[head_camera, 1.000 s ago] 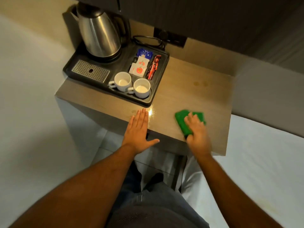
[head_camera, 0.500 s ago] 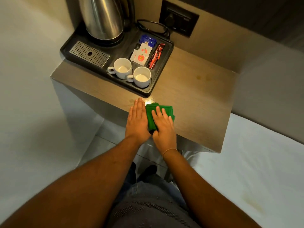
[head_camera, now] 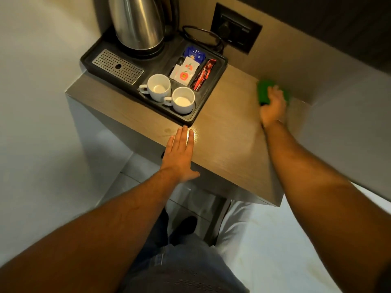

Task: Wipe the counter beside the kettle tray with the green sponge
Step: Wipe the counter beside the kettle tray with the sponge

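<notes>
The green sponge [head_camera: 264,92] lies flat at the far right corner of the wooden counter [head_camera: 230,132], against the back wall. My right hand [head_camera: 273,106] presses down on it, blurred by motion, fingers over its top. My left hand [head_camera: 181,154] rests flat on the counter's near edge, fingers together, just in front of the black kettle tray [head_camera: 211,96]. The tray fills the counter's left half and carries a steel kettle [head_camera: 137,22].
In the tray are two white cups [head_camera: 171,95], a perforated drip grate [head_camera: 117,66] and sachets [head_camera: 190,68]. A black wall socket [head_camera: 237,28] with a looped cord sits behind the tray. A white bed [head_camera: 285,250] lies to the right below the counter.
My right hand has swept the sponge from the near edge beside my left hand across to the far right corner. My left hand has stayed in place on the counter.
</notes>
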Action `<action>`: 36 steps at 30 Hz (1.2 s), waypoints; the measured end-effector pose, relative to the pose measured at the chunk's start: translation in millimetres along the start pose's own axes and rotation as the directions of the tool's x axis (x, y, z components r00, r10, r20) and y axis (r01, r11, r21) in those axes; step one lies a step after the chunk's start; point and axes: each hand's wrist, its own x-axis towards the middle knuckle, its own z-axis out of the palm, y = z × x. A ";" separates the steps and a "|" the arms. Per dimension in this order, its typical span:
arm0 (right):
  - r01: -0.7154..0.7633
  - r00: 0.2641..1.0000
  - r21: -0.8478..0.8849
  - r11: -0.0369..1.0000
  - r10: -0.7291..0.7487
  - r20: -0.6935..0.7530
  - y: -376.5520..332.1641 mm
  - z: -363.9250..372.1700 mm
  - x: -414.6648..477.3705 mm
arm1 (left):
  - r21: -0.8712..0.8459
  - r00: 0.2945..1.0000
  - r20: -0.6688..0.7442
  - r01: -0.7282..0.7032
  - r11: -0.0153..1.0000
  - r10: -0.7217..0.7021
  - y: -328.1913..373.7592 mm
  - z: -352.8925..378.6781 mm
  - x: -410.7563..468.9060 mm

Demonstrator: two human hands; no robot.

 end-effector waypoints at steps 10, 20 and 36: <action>0.017 0.999 0.060 0.998 -0.015 -0.030 -16.8 48.1 -157.5 | -0.040 0.998 0.046 -0.028 0.999 0.030 -4.0 -2.7 5.0; -0.028 0.999 -0.016 0.999 0.028 -0.034 9.4 0.9 -36.2 | -0.039 0.998 0.056 -0.030 0.999 0.033 -8.8 -2.3 6.1; -0.223 0.969 -0.030 0.974 0.218 -0.116 10.1 21.7 -37.1 | -0.053 0.996 0.069 -0.046 0.998 0.050 -11.5 -1.0 7.5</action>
